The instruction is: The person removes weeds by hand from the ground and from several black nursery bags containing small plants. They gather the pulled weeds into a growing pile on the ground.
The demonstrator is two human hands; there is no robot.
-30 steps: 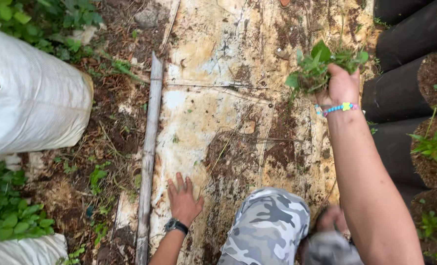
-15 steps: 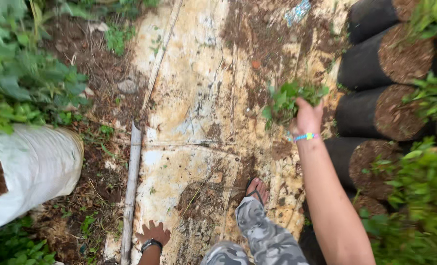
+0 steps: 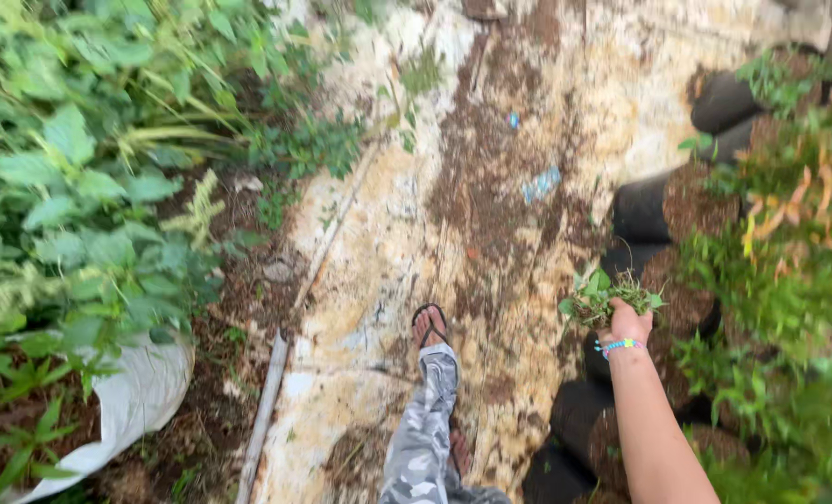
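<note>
My right hand (image 3: pixel 625 326), with a beaded bracelet on its wrist, is closed around a bunch of small green weeds (image 3: pixel 603 295). It holds them out over the black soil-filled grow bags (image 3: pixel 642 209) on the right. My left hand is out of view. My leg in camouflage trousers (image 3: pixel 425 420) steps forward, and my foot in a sandal (image 3: pixel 429 326) rests on the pale, dirt-stained sheet (image 3: pixel 379 233) that covers the path.
Dense green foliage (image 3: pixel 80 187) fills the left side above a white sack (image 3: pixel 136 397). A grey pipe (image 3: pixel 268 411) runs along the sheet's left edge. Potted plants with green and orange leaves (image 3: pixel 789 215) crowd the right.
I have risen from a crouch. My left hand has left the ground and gone out of view. The right hand still holds the weeds as the view moves forward along the path.
</note>
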